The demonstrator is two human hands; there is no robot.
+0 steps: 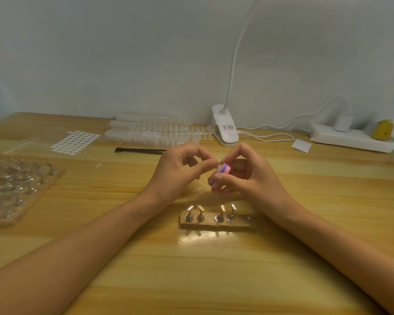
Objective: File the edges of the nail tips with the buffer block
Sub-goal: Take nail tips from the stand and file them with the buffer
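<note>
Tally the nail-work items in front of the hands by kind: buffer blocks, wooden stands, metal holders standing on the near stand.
Buffer block, in the right hand: 1
Wooden stand: 1
Metal holders on it: 4
Total: 6

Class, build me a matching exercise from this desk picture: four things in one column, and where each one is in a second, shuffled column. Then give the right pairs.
Things:
1. buffer block
2. clip lamp
3. sticker sheet
4. wooden stand with metal holders

Places:
A. far left part of the desk
B. nearest the person, below the hands
C. held in the right hand
D. at the wall, behind the hands

Pairs: 1-C, 2-D, 3-A, 4-B
</note>
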